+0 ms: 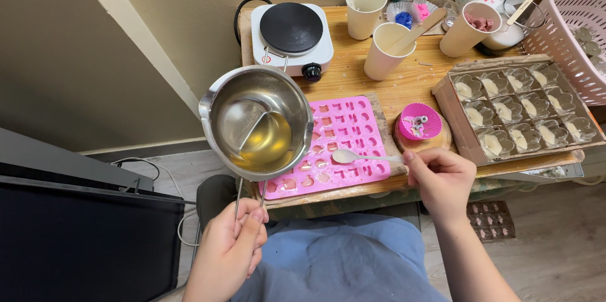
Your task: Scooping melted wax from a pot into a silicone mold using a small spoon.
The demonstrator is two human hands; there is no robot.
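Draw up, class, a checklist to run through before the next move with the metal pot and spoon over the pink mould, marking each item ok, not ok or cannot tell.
1. Left hand grips the metal pot by its wire handle: ok.
2. Pot holds yellowish liquid: ok.
3. Right hand holds the white spoon: ok.
4. Spoon bowl over the pink mould: ok.
5. All mould cavities filled: cannot tell.
6. Hotplate switched off: cannot tell.

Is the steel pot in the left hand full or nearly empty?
Nearly empty: the steel pot holds only a shallow pool of clear yellowish liquid, with bare metal above.
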